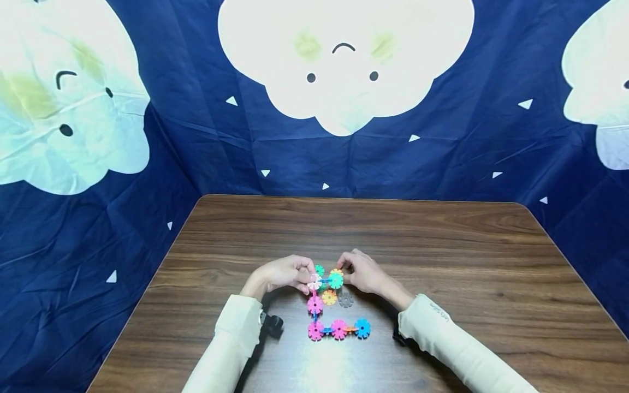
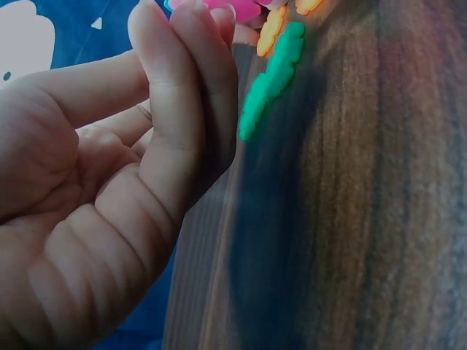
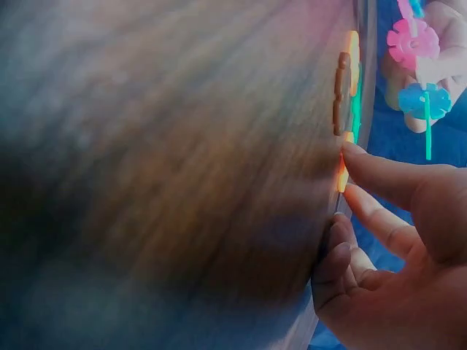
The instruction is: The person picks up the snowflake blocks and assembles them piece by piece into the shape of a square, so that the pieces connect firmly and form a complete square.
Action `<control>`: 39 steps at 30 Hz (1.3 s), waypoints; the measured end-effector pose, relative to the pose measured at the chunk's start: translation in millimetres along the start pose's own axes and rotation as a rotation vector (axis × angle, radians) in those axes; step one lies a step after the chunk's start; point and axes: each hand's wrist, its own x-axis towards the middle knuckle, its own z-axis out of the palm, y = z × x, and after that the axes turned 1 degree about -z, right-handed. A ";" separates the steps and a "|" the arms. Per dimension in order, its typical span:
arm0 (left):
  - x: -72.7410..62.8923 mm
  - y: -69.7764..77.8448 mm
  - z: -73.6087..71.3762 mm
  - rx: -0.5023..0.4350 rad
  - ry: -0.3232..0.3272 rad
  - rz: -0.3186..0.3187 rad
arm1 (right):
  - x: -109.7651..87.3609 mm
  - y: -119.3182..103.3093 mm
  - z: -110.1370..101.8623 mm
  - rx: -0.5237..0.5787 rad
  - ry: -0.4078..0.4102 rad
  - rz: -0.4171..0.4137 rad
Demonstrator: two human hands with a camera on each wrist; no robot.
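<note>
Left hand, grip closed at fingertips, pinches disc chain by pale pink disc, lower centre of frame. Right hand, thumb and finger slightly apart, pinches orange disc at bench, right of pale pink disc.

The right grip pinches an orange disc at the bench, near a dark disc and a green disc; beyond, the left grip holds linked pink and blue discs.
</note>
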 end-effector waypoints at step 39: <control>0.6 -6.9 -7.8 -0.014 0.076 -0.003 | -24.6 7.4 -16.8 0.078 0.062 -0.280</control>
